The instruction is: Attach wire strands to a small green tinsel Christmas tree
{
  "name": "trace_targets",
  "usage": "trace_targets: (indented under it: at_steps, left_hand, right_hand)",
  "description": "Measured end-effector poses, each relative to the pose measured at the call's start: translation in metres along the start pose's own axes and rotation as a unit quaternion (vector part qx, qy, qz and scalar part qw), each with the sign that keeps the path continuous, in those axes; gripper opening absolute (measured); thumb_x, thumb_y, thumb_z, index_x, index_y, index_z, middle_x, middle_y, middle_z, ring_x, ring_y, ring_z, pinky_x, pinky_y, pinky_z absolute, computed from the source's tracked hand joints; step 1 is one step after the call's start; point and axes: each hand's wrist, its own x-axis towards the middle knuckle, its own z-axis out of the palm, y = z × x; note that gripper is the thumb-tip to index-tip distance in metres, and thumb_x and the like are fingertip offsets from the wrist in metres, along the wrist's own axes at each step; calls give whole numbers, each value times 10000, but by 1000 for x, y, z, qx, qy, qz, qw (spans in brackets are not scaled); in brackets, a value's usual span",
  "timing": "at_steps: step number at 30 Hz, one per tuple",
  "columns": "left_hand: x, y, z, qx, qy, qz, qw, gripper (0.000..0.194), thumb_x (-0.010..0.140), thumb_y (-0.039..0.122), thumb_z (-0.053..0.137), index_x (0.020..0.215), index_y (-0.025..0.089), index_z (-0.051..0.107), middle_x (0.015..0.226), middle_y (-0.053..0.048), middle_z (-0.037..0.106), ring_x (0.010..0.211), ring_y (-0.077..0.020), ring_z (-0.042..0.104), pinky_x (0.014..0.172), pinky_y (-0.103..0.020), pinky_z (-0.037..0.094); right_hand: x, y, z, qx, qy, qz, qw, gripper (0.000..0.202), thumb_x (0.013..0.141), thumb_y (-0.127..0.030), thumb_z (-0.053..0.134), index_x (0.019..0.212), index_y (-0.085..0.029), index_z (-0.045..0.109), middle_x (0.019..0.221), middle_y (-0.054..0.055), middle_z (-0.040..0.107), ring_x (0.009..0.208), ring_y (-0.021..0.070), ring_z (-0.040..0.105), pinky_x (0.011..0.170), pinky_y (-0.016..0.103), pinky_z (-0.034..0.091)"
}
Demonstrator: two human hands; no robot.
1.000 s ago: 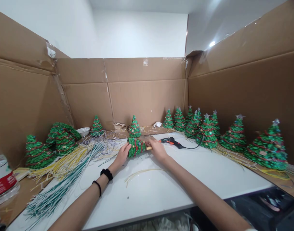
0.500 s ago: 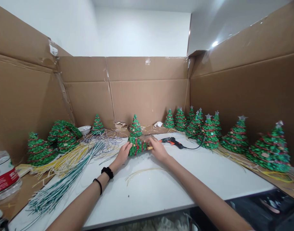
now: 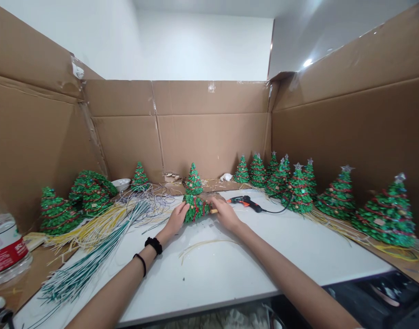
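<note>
A small green Christmas tree (image 3: 196,209) with red trim lies tilted on its side between my hands, just above the white board. My left hand (image 3: 178,216) is closed on its left end. At the right end, my right hand (image 3: 223,211) has its fingers closed against the tree. A short tan stick (image 3: 214,211) pokes out beside those fingers; whether it belongs to the tree, I cannot tell. Right behind stands another small tree (image 3: 194,179), upright. Close to my right hand lies an orange and black glue gun (image 3: 245,201) with a black cord.
Green and white strands (image 3: 93,256) and yellow strands (image 3: 93,219) spread over the left side. Finished trees (image 3: 298,189) with stars line the right. A white bowl (image 3: 121,184) is at back left, a bottle (image 3: 7,251) at far left. Cardboard walls (image 3: 212,137) enclose the white board (image 3: 230,269).
Almost nothing differs. Both hands stay on the tree in the same place, and the view has shifted very slightly.
</note>
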Motion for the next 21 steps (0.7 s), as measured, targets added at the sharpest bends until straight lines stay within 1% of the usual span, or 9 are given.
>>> trace_targets:
  at_steps: [3, 7, 13, 17, 21]
  left_hand:
    - [0, 1, 0, 2, 1, 3, 1000, 296, 843, 404, 369, 798, 187, 565, 856, -74, 639, 851, -206, 559, 853, -349, 434]
    - [1, 0, 0, 2, -4, -10, 1000, 304, 834, 427, 369, 742, 192, 538, 811, -66, 620, 852, -207, 547, 868, -346, 423]
    - [2, 4, -1, -3, 4, -39, 999, 292, 797, 440, 385, 748, 194, 534, 885, -77, 631, 905, -215, 546, 905, -348, 406]
    - [2, 3, -1, -4, 8, -31, 999, 291, 791, 447, 404, 730, 199, 543, 841, -65, 628, 862, -212, 542, 842, -334, 439]
    - [1, 0, 0, 7, 17, -30, 999, 296, 795, 452, 412, 720, 200, 547, 793, -54, 609, 821, -205, 532, 792, -320, 449]
  right_hand:
    - [1, 1, 0, 6, -1, 1, 1000, 493, 658, 23, 370, 1069, -196, 531, 993, 49, 615, 942, 171, 550, 746, 228, 379]
    - [1, 0, 0, 15, -4, 13, 1000, 486, 680, 19, 365, 1081, -199, 533, 1018, 49, 635, 948, 177, 573, 717, 227, 384]
    - [1, -5, 0, 6, -14, 45, 999, 497, 724, -10, 387, 1162, -219, 495, 1061, 42, 649, 935, 184, 600, 704, 235, 389]
    - [2, -5, 2, -18, -17, 82, 996, 470, 754, -52, 402, 1184, -229, 473, 1002, 45, 664, 894, 197, 609, 680, 242, 387]
    - [2, -1, 5, -32, -14, 93, 995, 449, 765, -63, 405, 1180, -224, 462, 976, 47, 669, 885, 196, 611, 669, 244, 379]
